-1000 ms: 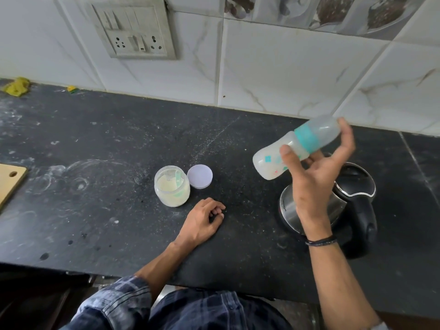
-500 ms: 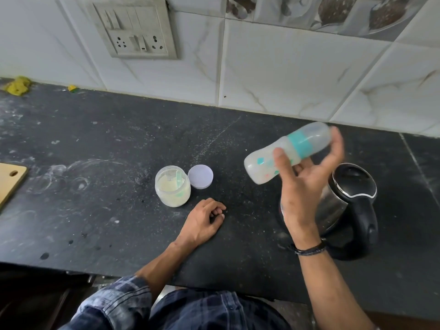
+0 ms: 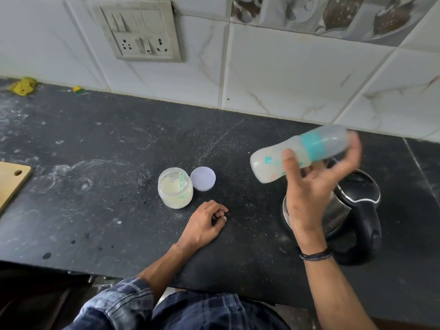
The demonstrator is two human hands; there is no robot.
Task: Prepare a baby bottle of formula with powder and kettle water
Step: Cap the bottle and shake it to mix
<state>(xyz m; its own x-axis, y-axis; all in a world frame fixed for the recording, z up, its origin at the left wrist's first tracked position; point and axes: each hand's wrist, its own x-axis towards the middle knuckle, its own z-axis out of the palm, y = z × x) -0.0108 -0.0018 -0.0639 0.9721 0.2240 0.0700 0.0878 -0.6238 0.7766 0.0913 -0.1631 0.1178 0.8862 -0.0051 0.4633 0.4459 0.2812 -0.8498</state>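
Observation:
My right hand (image 3: 309, 194) grips a capped baby bottle (image 3: 302, 152) with a teal collar, held nearly sideways in the air above the kettle, its base pointing left; milky liquid fills it and it looks motion-blurred. A steel kettle (image 3: 352, 206) with a black lid and handle stands on the counter under that hand. An open powder jar (image 3: 175, 188) with a teal scoop inside stands mid-counter, its pale lid (image 3: 203, 178) lying beside it on the right. My left hand (image 3: 206, 223) rests loosely curled on the counter just in front of the jar, holding nothing.
The black stone counter (image 3: 95, 151) is dusted with powder smears. A wooden board (image 3: 12, 182) lies at the left edge. A yellow scrap (image 3: 23, 85) sits at the far back left. A switch and socket panel (image 3: 140, 32) is on the tiled wall.
My right hand has swung the bottle left and down, then back right, staying above the kettle. My left hand, the jar and the lid have not moved.

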